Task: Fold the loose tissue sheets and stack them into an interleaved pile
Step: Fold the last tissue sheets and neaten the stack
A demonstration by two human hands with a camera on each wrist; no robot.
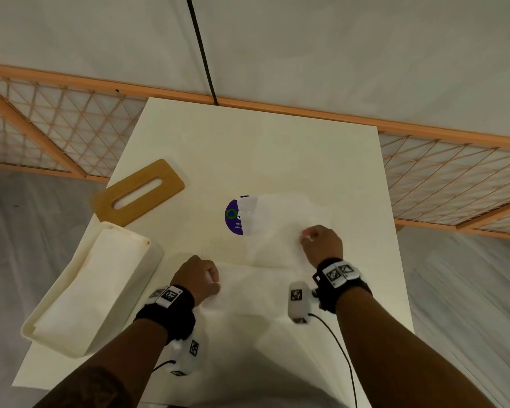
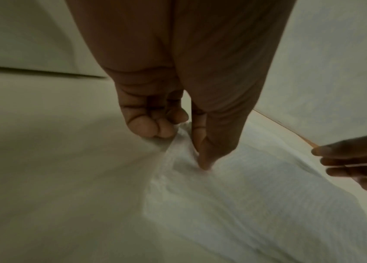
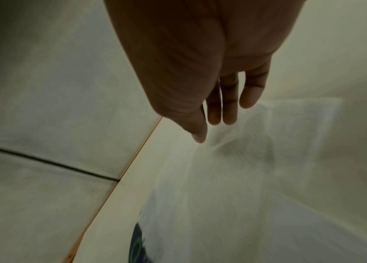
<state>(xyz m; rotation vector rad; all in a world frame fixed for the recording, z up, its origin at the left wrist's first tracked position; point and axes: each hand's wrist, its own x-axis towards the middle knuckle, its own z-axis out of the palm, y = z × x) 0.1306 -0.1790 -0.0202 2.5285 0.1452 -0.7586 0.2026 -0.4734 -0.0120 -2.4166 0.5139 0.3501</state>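
Folding step: left hand (image 1: 202, 275) fingers pinch tissue sheet (image 1: 259, 290) edge; right hand (image 1: 321, 244) fingers pinch its far part. Next, judged: align edges, crease.

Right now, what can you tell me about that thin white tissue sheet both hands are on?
The tissue sheet is thin, white and half see-through: a purple round sticker on the table shows dimly through its far left corner. It lies spread on the cream table, slightly rumpled, not yet folded flat. The right hand pinches it near its right side and lifts it a little; the left hand pinches the near left edge, bunching the paper there.
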